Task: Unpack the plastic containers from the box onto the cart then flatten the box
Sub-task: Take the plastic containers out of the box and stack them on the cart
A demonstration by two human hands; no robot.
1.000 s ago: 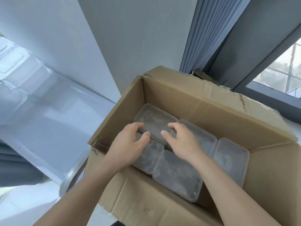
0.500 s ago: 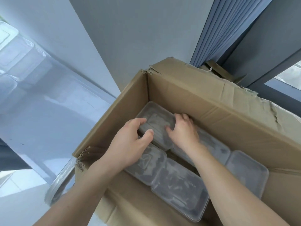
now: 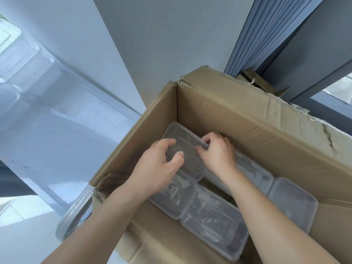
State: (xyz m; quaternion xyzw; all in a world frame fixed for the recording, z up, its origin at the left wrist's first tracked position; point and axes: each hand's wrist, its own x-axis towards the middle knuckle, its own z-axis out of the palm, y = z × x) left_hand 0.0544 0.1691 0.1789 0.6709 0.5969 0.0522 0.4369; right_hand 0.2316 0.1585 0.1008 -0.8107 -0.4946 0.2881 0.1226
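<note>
The left grip (image 3: 156,168), a bare hand, is clenched around the near left end of a clear plastic container (image 3: 183,143), index finger hooked over its edge and thumb pressed on the lid. The right grip (image 3: 219,155), the other bare hand, grasps the same container along its right edge, thumb on the lid and fingers curled over the far side. This container sits in the far left corner of an open cardboard box (image 3: 238,115), its near end overlapping its neighbours; whether it is lifted clear cannot be told. Four more lidded containers lie flat in the box: one near the left wall (image 3: 175,195), one in the near middle (image 3: 215,225), one at the right (image 3: 293,204), and one partly under the right wrist (image 3: 253,168). All are cloudy clear plastic; what is inside them cannot be made out. Both forearms reach down into the box from the bottom edge of the view, wrists bent, palms facing each other. To the left of the box stands a shiny metal cart (image 3: 76,212), with other clear containers (image 3: 19,60) on its far end. Behind the box are a pale wall (image 3: 162,44), a blue-grey curtain (image 3: 253,25) and a window (image 3: 339,88).
</note>
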